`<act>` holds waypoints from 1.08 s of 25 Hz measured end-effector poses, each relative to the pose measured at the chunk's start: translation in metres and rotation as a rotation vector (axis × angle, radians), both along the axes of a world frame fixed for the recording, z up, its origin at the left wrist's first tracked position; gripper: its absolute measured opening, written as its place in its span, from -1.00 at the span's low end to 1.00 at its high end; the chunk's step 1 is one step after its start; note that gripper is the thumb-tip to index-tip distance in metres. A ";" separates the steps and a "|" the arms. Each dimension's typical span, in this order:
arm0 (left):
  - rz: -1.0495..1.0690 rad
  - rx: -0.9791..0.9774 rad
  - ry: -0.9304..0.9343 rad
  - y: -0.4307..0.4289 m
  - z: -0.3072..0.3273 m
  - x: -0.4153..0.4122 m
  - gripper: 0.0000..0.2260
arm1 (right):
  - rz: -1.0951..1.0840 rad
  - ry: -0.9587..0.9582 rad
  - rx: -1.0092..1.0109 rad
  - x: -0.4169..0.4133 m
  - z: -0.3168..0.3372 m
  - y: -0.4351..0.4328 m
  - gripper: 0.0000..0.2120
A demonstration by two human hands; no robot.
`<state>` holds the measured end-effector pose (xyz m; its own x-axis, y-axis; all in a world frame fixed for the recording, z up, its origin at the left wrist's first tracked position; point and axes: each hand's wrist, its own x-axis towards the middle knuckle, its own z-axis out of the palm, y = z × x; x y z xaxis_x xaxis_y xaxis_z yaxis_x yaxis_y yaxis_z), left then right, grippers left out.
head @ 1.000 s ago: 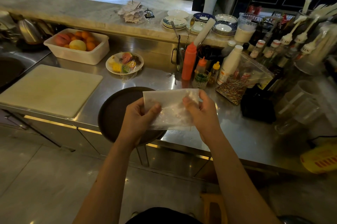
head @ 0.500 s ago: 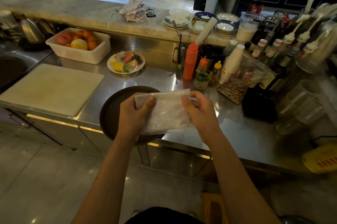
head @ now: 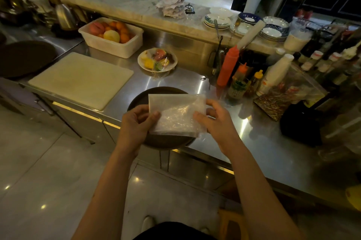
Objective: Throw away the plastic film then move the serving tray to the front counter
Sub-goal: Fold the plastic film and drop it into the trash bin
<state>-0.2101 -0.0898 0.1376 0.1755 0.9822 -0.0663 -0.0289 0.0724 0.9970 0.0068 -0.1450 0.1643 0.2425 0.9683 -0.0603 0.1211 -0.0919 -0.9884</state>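
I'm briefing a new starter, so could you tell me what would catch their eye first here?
Both hands, left hand and right hand, hold a folded sheet of plastic film over the dark round serving tray at the steel counter's near edge. Behind it sit a plate of cut fruit and a white tub of whole fruit.

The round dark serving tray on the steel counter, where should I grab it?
Grip the round dark serving tray by its near rim, from your side: that edge overhangs the steel counter, so fingers probably slip underneath. Opposite rims suit its wide, flat shape.
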 end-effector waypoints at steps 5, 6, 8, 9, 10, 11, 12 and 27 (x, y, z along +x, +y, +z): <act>0.129 -0.004 -0.047 0.000 -0.006 -0.056 -0.86 | 0.054 -0.090 0.005 -0.055 -0.007 0.028 -0.59; 0.151 -0.015 -0.052 0.000 -0.006 -0.072 -0.83 | 0.066 -0.087 0.014 -0.071 -0.007 0.035 -0.59; 0.209 -0.034 -0.048 0.000 -0.007 -0.104 -0.76 | 0.094 -0.099 0.037 -0.102 -0.005 0.048 -0.63; 0.244 -0.034 -0.033 -0.001 -0.006 -0.119 -0.75 | 0.114 -0.104 0.045 -0.117 -0.006 0.055 -0.63; 0.288 -0.029 -0.010 -0.003 -0.006 -0.136 -0.75 | 0.137 -0.100 0.043 -0.136 -0.008 0.061 -0.63; 0.334 -0.023 0.008 -0.004 -0.006 -0.152 -0.75 | 0.164 -0.099 0.041 -0.153 -0.010 0.066 -0.63; 0.391 -0.017 0.026 -0.007 -0.008 -0.170 -0.74 | 0.201 -0.099 0.045 -0.173 -0.012 0.071 -0.63; 1.309 -0.008 0.463 -0.115 -0.011 -0.267 -0.72 | 0.910 -0.111 0.175 -0.360 -0.045 0.101 -0.51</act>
<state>-0.4768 -0.2045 0.1266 -0.9019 0.4125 0.1284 0.2498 0.2556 0.9340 -0.3527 -0.0444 0.1198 -0.6186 0.7814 0.0820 0.1681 0.2337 -0.9577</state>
